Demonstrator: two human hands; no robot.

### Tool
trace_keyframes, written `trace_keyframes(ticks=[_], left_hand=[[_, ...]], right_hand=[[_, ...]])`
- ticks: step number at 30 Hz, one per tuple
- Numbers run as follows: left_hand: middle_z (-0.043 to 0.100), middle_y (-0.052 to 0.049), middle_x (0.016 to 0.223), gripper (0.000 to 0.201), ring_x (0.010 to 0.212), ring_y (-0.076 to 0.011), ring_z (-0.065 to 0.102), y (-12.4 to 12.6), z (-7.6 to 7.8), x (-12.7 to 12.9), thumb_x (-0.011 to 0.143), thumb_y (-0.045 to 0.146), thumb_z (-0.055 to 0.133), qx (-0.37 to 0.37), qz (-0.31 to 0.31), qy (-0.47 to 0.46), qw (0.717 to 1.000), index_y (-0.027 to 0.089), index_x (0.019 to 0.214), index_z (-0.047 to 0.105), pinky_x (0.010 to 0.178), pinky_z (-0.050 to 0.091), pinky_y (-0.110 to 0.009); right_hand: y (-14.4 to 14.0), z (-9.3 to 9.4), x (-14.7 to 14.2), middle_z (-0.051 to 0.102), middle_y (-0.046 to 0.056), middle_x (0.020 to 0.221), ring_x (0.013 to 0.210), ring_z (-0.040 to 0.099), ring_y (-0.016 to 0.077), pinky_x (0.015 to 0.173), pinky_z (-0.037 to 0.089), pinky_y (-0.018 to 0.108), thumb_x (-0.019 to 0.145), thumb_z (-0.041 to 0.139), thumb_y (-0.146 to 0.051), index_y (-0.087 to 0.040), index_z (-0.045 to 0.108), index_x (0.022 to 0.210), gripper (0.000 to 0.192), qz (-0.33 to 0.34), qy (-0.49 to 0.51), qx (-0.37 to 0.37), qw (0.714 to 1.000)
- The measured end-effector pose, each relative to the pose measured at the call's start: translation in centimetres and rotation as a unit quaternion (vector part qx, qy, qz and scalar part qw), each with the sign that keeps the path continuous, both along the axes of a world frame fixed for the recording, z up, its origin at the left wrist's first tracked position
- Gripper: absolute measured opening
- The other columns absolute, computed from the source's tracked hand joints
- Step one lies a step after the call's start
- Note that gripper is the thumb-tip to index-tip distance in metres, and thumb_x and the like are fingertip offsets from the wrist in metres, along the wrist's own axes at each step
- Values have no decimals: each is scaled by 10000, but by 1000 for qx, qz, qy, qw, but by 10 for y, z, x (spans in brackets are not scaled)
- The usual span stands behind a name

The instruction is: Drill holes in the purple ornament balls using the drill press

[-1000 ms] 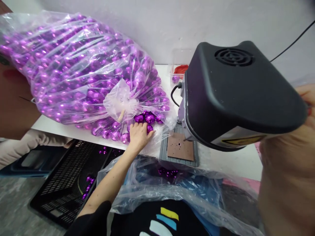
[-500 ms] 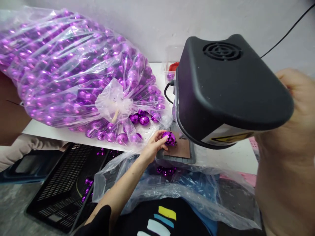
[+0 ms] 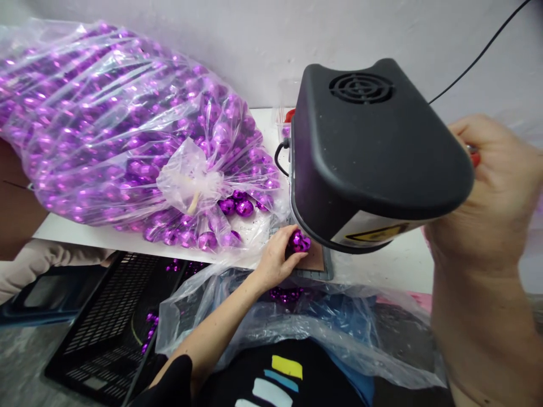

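A shiny purple mirror ball is held between the thumb and fingers of my left hand, just beside the lower left edge of a black machine housing. Under the ball lies a brown board on a grey base. My right hand is raised at the right side of the housing, its fingers curled round something with a red part showing; most of that thing is hidden. A round vent and a yellow warning label mark the housing, whose underside is out of sight.
A big clear bag of purple balls covers the left of the white table. Loose balls lie by its knot. A black crate stands below left, near another person's leg. Clear plastic sheeting drapes across my lap.
My left hand has moved the ball slightly right, closer to the housing, and its fingers now reach round the far side. The whole view has shifted, moving the housing and right hand leftward.
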State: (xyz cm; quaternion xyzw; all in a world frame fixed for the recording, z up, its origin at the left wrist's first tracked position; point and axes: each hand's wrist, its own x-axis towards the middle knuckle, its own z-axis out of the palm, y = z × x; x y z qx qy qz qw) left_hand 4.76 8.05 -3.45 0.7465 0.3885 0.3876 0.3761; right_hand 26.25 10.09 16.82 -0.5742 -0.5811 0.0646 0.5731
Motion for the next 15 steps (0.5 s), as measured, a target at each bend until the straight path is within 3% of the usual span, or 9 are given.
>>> trace_keyframes(ticks=[5, 15], left_hand=[[625, -124, 1368, 458, 1301, -306, 567, 3, -4, 0, 946, 361, 661, 3, -24, 23, 999, 231, 1374, 559, 1109, 474, -515], [675, -138, 1292, 573, 1220, -329, 619, 1, -18, 9, 854, 489, 750, -36, 29, 1, 999, 205, 1327, 592, 1086, 480, -542]], right_hand=[[-2, -2, 1, 431, -51, 593, 556, 386, -35, 553, 235, 178, 927, 585, -395, -123, 624, 783, 311, 3, -8, -5, 1000], [-3, -1, 3, 433, -38, 599, 574, 375, -15, 522, 242, 160, 909, 635, -384, -121, 627, 776, 295, 5, -10, -9, 1000]])
